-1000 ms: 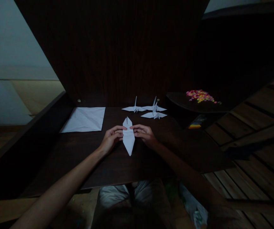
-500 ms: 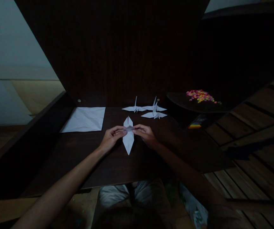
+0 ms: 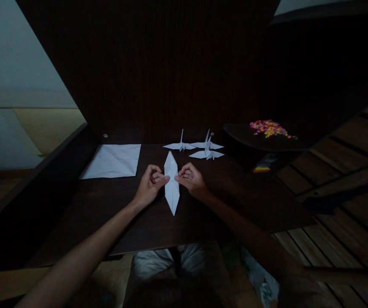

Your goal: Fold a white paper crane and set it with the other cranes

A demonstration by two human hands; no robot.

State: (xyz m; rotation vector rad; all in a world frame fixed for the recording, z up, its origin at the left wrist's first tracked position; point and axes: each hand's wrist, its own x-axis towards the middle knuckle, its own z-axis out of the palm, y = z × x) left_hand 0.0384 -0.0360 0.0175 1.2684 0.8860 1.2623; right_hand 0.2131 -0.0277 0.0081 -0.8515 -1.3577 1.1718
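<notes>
While the folded paper [image 3: 172,194] points to 12 and 6 o'clock over the desk [image 3: 132,233], it sits at 3 o'clock from the left hand [image 3: 150,183] and 9 o'clock from the right hand [image 3: 193,182]. Each thumb contacts the adjacent paper edge; remaining fingers are curled. Whether they grip underneath cannot be determined.

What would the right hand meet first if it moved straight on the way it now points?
Most likely the folded white paper; the right hand seems to touch its edge with the thumb.
</notes>
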